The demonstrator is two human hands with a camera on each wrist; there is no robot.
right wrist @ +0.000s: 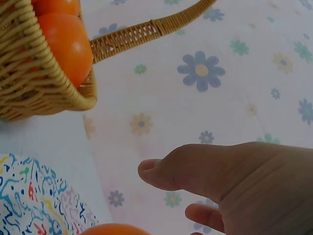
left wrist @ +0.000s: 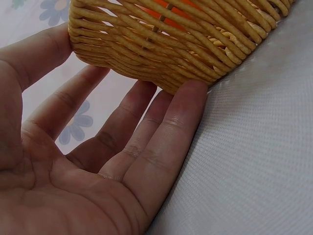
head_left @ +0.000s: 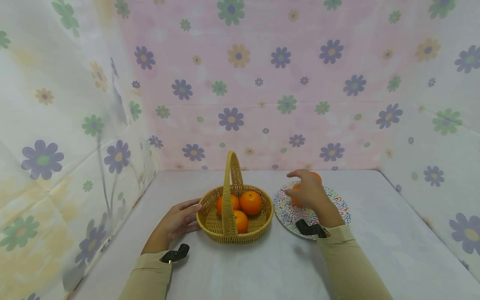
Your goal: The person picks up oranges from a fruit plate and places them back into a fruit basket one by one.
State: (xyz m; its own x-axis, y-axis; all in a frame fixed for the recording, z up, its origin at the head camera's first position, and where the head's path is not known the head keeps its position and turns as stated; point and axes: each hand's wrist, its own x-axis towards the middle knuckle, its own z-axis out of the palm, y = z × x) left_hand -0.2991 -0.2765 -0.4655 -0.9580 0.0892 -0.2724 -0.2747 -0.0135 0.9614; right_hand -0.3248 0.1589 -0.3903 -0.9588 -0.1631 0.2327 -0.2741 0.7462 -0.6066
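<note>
A wicker basket (head_left: 213,233) with a tall arched handle (head_left: 227,208) stands on the table, holding several oranges (head_left: 251,203). My left hand (head_left: 181,218) touches the basket's left side. In the left wrist view its fingertips (left wrist: 193,93) rest against the woven wall and lower edge, loosely extended. Over a plate (head_left: 339,204) with colourful squiggles hovers my right hand (head_left: 312,191), thumb and fingers spread apart. Two oranges show there, a nearer orange (head_left: 296,196) partly behind the hand and a farther orange (head_left: 318,176). In the right wrist view the thumb (right wrist: 181,166) is apart from the orange (right wrist: 115,230) below.
The pale table (head_left: 258,266) is enclosed by flower-print cloth at the back (head_left: 258,137), the left (head_left: 71,166) and the right (head_left: 435,146). The plate's left rim lies close beside the basket. The basket handle rises well above its rim.
</note>
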